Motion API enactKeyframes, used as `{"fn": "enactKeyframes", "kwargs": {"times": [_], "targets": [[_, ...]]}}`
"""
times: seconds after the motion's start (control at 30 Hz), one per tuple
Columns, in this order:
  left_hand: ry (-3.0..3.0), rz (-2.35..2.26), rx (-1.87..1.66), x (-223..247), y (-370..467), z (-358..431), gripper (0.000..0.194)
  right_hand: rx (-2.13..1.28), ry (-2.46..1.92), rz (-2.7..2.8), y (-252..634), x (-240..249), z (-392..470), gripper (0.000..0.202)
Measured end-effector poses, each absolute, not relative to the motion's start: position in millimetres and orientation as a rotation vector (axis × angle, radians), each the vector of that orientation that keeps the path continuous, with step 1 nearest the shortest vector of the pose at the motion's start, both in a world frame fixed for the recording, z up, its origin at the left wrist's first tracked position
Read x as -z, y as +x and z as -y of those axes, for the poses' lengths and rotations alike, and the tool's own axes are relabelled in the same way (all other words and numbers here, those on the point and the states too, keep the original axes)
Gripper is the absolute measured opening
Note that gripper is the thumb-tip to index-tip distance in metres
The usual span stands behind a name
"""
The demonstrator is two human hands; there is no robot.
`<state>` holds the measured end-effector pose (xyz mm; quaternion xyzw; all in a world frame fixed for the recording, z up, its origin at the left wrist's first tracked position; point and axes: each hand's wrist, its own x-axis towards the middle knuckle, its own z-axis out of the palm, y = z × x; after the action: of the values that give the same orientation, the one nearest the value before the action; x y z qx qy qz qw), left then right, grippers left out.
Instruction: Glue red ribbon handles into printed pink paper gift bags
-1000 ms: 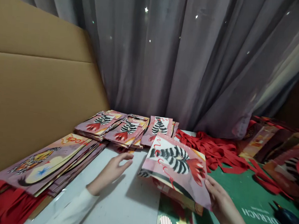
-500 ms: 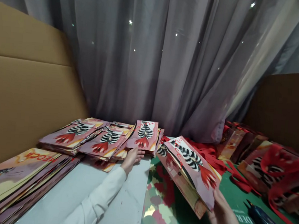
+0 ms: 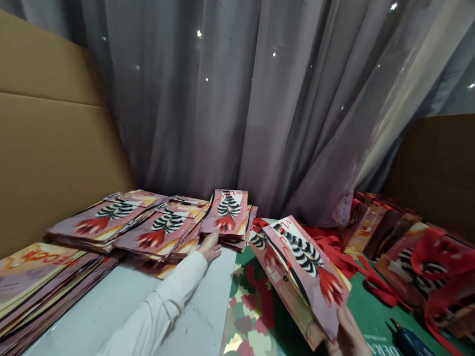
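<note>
My right hand [image 3: 350,343] grips the lower right corner of a printed paper bag [image 3: 308,266]. The bag is tilted, showing zebra-striped shapes and a red flower, with its side folds partly spread. My left hand [image 3: 210,247], in a white sleeve, reaches to the front edge of a small stack of similar bags [image 3: 229,214] at the back centre. Its fingers are apart at that edge, and nothing shows in them. Two more stacks of flat bags [image 3: 102,219] [image 3: 163,230] lie to its left.
Larger printed sheets [image 3: 20,270] are piled at the front left beside a cardboard panel [image 3: 38,146]. Red ribbon [image 3: 331,245] and assembled bags [image 3: 423,269] stand on the right. A dark blue pointed tool [image 3: 425,352] lies on the green mat [image 3: 371,309]. A grey curtain [image 3: 228,89] hangs behind.
The view has shifted slightly. My left hand has moved closer to the front edge of the centre stack, its fingers less spread. My right hand keeps the paper bag in nearly the same place.
</note>
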<state>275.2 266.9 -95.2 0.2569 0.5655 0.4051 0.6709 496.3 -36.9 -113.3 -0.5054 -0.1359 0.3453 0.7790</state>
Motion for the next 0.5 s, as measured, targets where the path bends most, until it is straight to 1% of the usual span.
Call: {"fn": "enactKeyframes", "kwargs": {"times": [0.3,0.4,0.5], "targets": [[0.545,-1.094,-1.038,98.3,270.6,-251.3,0.035,-0.840,-0.977,0.275,501.9,110.7,29.3,0.031],[0.567,-1.051,-1.067,102.0,264.2,-237.2,0.035,-0.814,-0.952,0.291,508.2,107.9,26.9,0.029],[0.585,-1.023,-1.034,107.6,258.0,-220.7,0.033,-0.793,-0.939,0.299,512.4,100.0,22.0,0.032]]}}
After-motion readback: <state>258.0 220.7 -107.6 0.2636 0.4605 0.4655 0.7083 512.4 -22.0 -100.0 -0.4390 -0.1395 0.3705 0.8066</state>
